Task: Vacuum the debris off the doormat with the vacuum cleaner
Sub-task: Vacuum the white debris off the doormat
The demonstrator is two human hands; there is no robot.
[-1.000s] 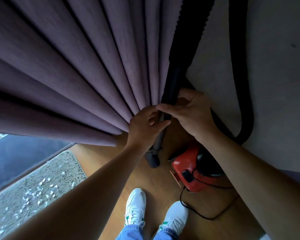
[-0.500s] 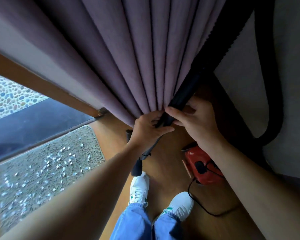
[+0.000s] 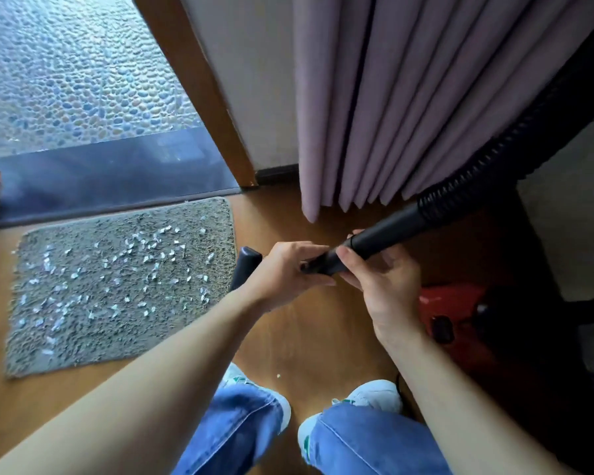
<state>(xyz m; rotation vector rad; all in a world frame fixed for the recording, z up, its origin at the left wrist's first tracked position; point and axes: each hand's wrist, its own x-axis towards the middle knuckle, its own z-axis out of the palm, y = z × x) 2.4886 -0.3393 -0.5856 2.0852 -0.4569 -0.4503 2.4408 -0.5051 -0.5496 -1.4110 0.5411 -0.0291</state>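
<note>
coarse fibre doormat; glossy wood floor

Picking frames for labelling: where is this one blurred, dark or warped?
Head view: the wide angle slants the door frame and fans the curtain; at its right the red vacuum body lies in shadow, soft; daylight makes the debris on the doormat distinct; the left hand and right hand on the vacuum tube are sharp.

- The tube is hidden mid-length under the left hand.
- The hose leaves the frame at 2 o'clock.
- The red vacuum body, at 4 o'clock, is dark and blurred.
</note>
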